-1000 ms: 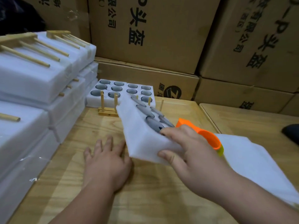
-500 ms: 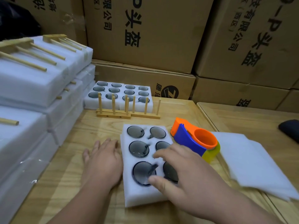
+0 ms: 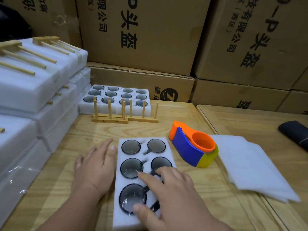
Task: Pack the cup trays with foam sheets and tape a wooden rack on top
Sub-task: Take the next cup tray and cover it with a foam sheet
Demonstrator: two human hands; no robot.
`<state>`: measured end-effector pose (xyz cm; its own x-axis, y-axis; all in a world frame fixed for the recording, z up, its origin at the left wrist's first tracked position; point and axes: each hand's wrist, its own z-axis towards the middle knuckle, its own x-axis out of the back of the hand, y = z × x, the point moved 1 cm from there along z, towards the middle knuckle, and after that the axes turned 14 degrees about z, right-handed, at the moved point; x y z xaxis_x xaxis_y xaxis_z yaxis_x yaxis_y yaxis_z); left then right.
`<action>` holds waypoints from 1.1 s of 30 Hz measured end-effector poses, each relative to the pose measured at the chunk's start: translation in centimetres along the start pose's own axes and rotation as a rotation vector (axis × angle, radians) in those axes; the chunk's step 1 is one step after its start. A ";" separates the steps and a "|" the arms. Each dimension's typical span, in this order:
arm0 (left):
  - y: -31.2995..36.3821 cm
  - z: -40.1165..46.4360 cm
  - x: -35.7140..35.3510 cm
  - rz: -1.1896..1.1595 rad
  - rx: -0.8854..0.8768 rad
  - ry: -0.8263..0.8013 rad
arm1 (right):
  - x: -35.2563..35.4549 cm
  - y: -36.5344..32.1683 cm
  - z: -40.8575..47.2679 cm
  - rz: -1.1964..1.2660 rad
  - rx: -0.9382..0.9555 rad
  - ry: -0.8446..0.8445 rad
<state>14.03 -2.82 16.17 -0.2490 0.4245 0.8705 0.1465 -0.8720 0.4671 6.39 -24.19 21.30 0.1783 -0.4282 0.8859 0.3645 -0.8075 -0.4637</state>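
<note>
Foam tray (image 3: 145,177) with six dark glass cups set in its holes lies flat on the wooden table (image 3: 70,147), near the front edge and running away from the person. The right hand (image 3: 168,195) rests on top of the tray's near half, fingers spread and fairly straight, the thumb over the nearest left cup and the forefinger reaching toward the middle row; it pinches nothing. The left hand (image 3: 95,167) lies flat on the table just beside the tray's left side, fingers straight and slightly apart, the forefinger touching or almost touching the foam edge. Just to the right of the tray sits a tape dispenser (image 3: 193,147) in orange, blue and yellow, and beyond that a pile of thin white foam sheets (image 3: 253,165) lies across the joint between two tabletops. Farther back, two wooden racks (image 3: 125,115) with upright pegs stand side by side, and right behind them are two more cup trays (image 3: 115,99) against the cardboard boxes (image 3: 141,35). At the left rises a stack of wrapped white bundles (image 3: 33,90), each with a peg rack lying on top. A dark object (image 3: 295,134) sits at the far right edge, too cut off to identify.
</note>
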 end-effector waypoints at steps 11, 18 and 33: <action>-0.1 0.1 -0.2 0.061 -0.033 -0.005 | 5.3 6.9 2.7 0.011 -0.226 0.548; -0.1 0.3 -0.6 0.096 -0.030 0.020 | 5.8 12.0 5.9 -0.172 -0.305 0.417; -0.1 0.2 -0.7 0.128 -0.036 0.017 | 10.1 18.2 3.5 0.053 -0.478 0.644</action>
<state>14.39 -2.98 15.50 -0.2467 0.3054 0.9197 0.1442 -0.9269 0.3464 17.97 -41.81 21.87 -0.4311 -0.5028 0.7492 -0.0867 -0.8034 -0.5891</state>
